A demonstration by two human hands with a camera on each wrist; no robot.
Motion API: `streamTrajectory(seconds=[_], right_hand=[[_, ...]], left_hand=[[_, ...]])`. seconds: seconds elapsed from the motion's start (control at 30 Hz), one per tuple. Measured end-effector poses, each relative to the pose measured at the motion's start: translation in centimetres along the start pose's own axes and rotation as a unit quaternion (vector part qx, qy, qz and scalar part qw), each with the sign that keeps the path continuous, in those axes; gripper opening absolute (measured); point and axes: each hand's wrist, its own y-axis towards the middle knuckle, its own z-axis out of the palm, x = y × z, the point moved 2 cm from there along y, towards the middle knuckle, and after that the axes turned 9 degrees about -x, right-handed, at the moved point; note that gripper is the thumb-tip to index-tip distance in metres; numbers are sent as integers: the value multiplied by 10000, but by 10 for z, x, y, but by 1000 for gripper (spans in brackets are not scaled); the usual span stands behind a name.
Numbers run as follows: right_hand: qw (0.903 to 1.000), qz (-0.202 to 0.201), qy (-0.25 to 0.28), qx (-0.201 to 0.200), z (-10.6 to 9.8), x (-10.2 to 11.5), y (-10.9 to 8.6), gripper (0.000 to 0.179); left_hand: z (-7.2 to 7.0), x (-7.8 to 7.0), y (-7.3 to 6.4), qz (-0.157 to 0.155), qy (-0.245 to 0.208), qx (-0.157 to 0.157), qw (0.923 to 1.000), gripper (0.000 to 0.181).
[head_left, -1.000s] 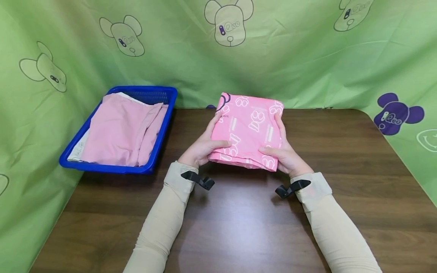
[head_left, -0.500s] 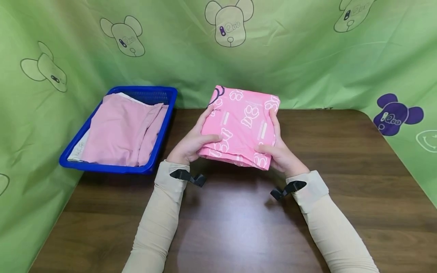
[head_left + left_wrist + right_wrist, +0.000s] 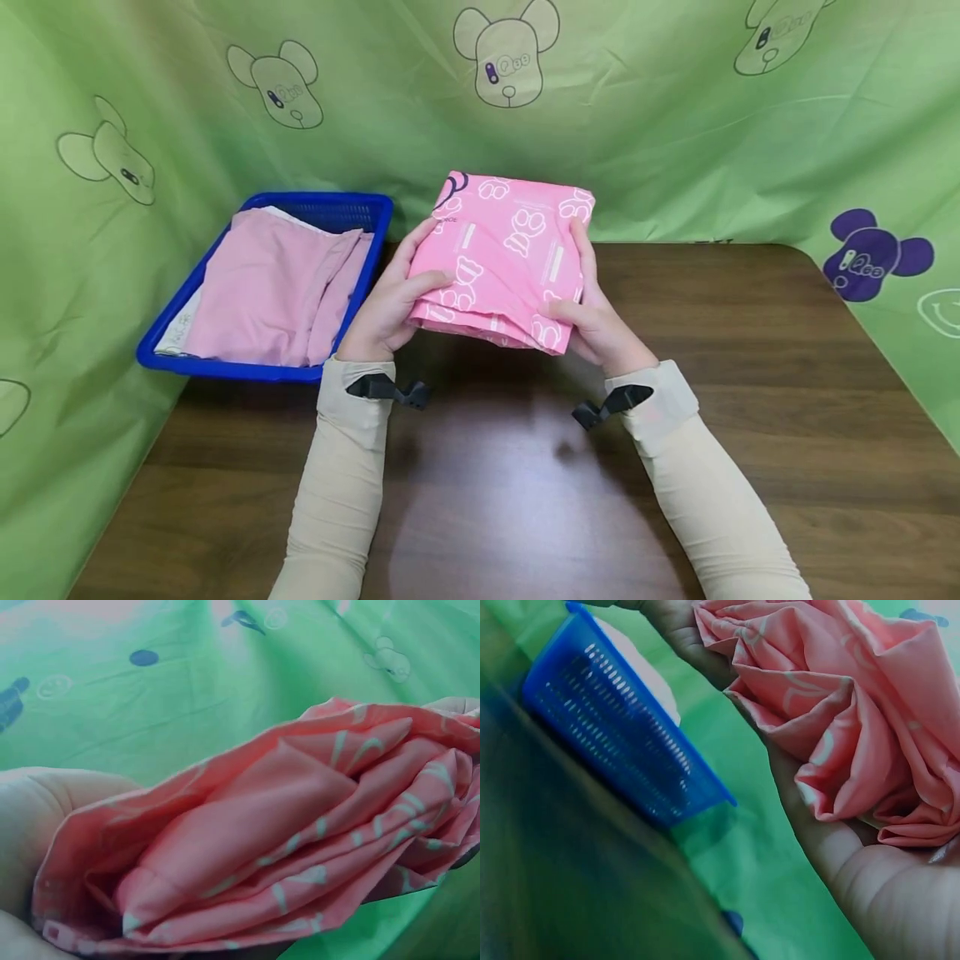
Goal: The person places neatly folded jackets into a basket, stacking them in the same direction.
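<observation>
A folded pink cloth [image 3: 498,258] printed with white bear outlines is held up over the table, tilted toward me. At its left edge my left hand [image 3: 390,304] grips it, thumb on top and fingers beneath and along the side. My right hand [image 3: 600,321] grips the opposite edge the same way. Loose folded layers of the pink cloth [image 3: 300,832] show from the near side in the left wrist view. In the right wrist view, the crumpled folds of the cloth [image 3: 855,712] lie over the palm.
A blue plastic basket [image 3: 232,369] stands at the table's left, holding folded light-pink cloth [image 3: 258,283] over white patterned fabric [image 3: 177,329]. Green printed curtain [image 3: 390,125] hangs along the back and sides of the brown wooden table [image 3: 750,400].
Both hands have carried the folded pink cloth to the left and slightly up in the head view, nearer the basket. Their grip on it stays the same.
</observation>
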Motion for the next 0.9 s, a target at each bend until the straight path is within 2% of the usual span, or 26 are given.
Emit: streamTrajectory(seconds=[0.2, 0.43, 0.6, 0.77, 0.9], right_hand=[[9998, -120, 106, -76, 21, 0, 13, 108], [9989, -372, 65, -295, 44, -3, 25, 111], [9972, -623, -106, -409, 61, -5, 36, 116], [9964, -674, -190, -486, 76, -12, 45, 120], [9963, -622, -315, -505, 87, -19, 50, 121]], left_hand=[[-7, -15, -7, 544, 45, -493, 9973, 71], [-18, -28, -12, 987, -379, -864, 9906, 63], [-32, -35, -14, 1138, -737, -1161, 9839, 60], [-46, -44, -18, 1194, -1109, -1407, 9766, 59], [-54, -49, -22, 1239, -1530, -1760, 9645, 56]])
